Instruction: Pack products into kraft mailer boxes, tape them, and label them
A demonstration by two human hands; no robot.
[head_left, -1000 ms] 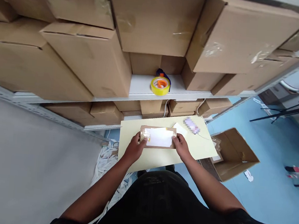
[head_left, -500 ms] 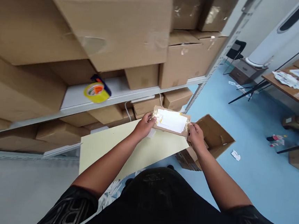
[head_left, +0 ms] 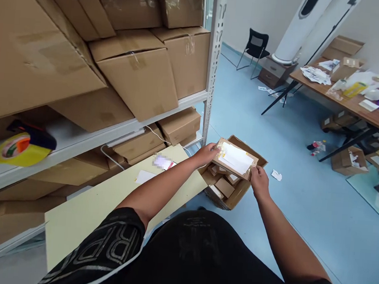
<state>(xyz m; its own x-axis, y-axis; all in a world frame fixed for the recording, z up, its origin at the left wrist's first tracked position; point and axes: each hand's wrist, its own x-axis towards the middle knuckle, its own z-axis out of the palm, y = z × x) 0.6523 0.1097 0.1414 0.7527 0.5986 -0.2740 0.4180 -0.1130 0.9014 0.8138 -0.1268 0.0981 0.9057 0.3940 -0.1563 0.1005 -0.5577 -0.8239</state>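
The left hand and the right hand hold a flat cardboard parcel between them. Each hand pinches one short end, thumb on top and fingers curled underneath. The parcel is tilted slightly and hangs in the air just above an open cardboard box that stands on the blue floor, off the far corner of a pale yellow table.

A white label covers most of the parcel's top, and shiny tape with yellow marks crosses the end by the left hand. No writing on the label can be read from here. Inside the box lie several smaller parcels of the same kind, each with a white label, also too small to read.

On the table near the left forearm lie a white slip and a small blurred item beside it. On the grey shelf to the left sits a yellow tape roll with an orange core in a dark dispenser, among plain brown cartons.

The black sleeve on the left arm bears large outlined letters, possibly "RB", though folds hide part of the print.
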